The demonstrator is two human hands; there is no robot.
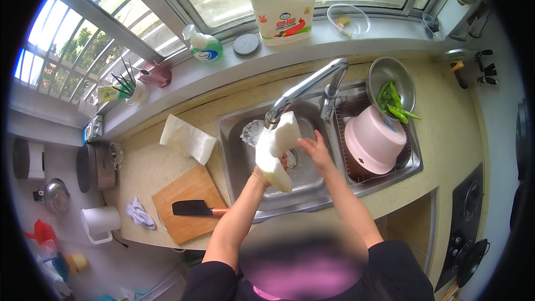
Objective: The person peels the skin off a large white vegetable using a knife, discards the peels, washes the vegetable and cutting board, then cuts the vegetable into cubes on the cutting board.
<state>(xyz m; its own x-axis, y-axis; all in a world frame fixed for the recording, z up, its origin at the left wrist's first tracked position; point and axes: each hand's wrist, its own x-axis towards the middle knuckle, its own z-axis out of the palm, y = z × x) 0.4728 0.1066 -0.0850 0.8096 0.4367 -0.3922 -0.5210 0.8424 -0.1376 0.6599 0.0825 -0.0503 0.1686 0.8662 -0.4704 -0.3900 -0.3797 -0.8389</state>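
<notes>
My left hand [264, 173] holds a curved, C-shaped slab of white gourd [270, 150], which looks like winter melon, from its lower side. The slab is under the spout of the chrome faucet [309, 85], above the left basin of the steel sink [307, 184]. Just right of the slab is my right hand [318, 152], its fingers apart and holding nothing; whether a fingertip touches the slab I cannot tell. Behind the slab, a crumpled clear piece of plastic [251, 132] lies in the basin. A round drain fitting shows partly between my hands.
On the left, a black-bladed knife [192, 207] rests across a wooden cutting board [188, 184], near a white wrapper [188, 139] and a cloth [140, 214]. A pink pot [374, 140] sits upside down in the right basin. Green peppers [391, 98] lie in a tilted metal bowl [401, 71].
</notes>
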